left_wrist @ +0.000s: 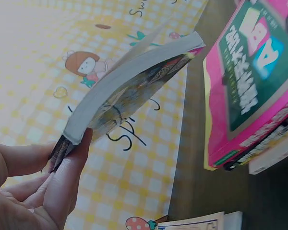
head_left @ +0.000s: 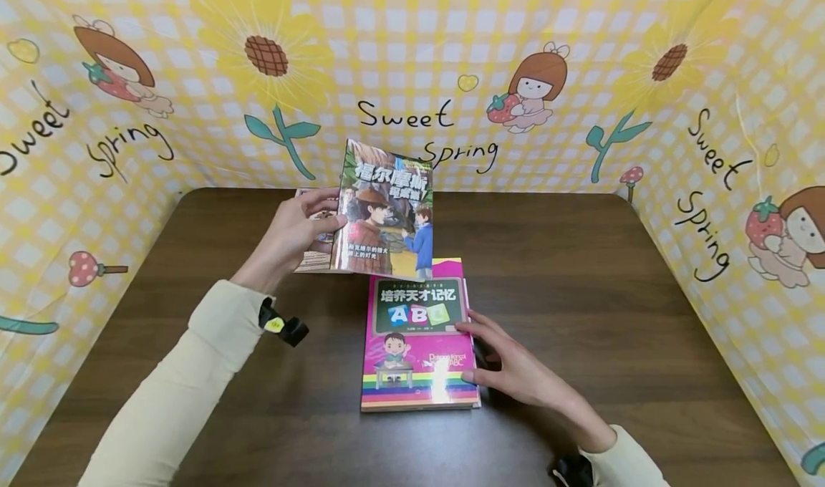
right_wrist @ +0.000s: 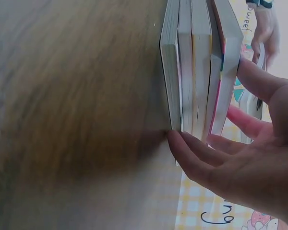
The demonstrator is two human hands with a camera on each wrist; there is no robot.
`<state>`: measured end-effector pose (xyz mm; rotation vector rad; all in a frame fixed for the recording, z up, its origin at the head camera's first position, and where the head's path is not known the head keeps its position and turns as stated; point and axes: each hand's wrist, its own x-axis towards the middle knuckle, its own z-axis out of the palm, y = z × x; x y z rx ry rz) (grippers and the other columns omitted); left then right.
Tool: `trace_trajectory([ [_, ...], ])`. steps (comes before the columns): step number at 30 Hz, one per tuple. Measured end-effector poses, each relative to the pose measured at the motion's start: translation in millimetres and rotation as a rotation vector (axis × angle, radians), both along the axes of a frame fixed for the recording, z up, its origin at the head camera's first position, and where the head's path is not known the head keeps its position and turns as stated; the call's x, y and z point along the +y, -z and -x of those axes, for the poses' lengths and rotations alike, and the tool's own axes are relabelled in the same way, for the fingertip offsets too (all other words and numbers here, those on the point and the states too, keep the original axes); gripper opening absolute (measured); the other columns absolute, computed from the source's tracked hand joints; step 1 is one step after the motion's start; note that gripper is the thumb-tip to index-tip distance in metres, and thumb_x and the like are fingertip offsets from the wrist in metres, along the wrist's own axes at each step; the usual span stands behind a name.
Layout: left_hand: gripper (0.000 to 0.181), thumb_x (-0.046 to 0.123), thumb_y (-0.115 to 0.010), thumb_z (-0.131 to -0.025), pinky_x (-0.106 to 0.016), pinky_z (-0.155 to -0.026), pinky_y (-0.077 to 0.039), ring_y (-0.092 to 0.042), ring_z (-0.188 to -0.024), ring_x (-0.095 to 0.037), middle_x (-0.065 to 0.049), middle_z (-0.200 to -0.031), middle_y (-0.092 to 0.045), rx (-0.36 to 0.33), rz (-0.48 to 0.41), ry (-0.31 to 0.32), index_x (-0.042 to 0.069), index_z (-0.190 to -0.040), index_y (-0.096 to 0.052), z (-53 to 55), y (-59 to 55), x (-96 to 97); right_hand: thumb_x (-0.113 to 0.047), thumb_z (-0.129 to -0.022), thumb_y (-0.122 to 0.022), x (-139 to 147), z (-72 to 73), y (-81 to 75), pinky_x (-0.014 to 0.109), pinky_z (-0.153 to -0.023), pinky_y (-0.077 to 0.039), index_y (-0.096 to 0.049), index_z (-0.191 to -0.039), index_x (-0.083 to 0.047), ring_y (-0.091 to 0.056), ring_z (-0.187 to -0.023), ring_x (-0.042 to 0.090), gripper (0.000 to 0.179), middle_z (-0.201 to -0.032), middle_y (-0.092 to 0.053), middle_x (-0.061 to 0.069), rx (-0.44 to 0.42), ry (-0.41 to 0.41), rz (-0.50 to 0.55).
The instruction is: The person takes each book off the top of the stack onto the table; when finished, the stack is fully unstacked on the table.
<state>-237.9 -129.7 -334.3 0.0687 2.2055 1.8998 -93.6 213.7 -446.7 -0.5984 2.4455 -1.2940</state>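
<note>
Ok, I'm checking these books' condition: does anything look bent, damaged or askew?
The book in the left hand bows in a curve, perhaps only from being held. The stack at the right hand is slightly uneven, its edges not quite flush. No tears or spills show.

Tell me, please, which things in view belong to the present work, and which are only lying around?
In the work:
held book in the left hand
pile of books, pink on top, touched by the right hand
probably the partly hidden book behind

Only around:
checked cloth
wooden table
</note>
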Motion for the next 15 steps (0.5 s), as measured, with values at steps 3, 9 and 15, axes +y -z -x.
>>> trace_trajectory([
  [3, 0.056, 0.006, -0.059, -0.095, -0.028, -0.058, -0.055, -0.060, -0.090, -0.012, -0.014, -0.136, -0.048, -0.013, -0.010, -0.011, 0.008, -0.147, -0.038, 13.2, -0.6, 5.8, -0.028, -0.087, -0.073, 1, -0.1, 0.5, 0.045, -0.093, -0.048, -0.042, -0.145, -0.023, -0.033, -0.132, 0.035, 0.067, -0.158, -0.018, 0.009, -0.007, 0.002, 0.006],
  [9, 0.055, 0.007, -0.056, -0.097, -0.026, -0.057, -0.054, -0.059, -0.096, -0.015, -0.010, -0.147, -0.039, -0.072, -0.048, -0.030, 0.012, -0.148, -0.037, 41.7, 7.3, 14.3, -0.029, -0.088, -0.071, 2, -0.3, 1.1, 0.046, -0.093, -0.048, -0.040, -0.146, -0.022, -0.033, -0.133, 0.036, 0.066, -0.158, -0.017, 0.010, -0.011, -0.009, 0.001],
  [15, 0.059, 0.009, -0.057, -0.096, -0.028, -0.060, -0.054, -0.057, -0.090, -0.014, -0.012, -0.149, -0.036, -0.136, -0.072, -0.038, 0.013, -0.150, -0.034, 66.8, 27.8, 20.8, -0.031, -0.089, -0.070, 2, 0.8, 1.6, 0.047, -0.093, -0.048, -0.040, -0.147, -0.023, -0.033, -0.133, 0.036, 0.066, -0.159, -0.017, 0.009, -0.003, -0.014, -0.009],
])
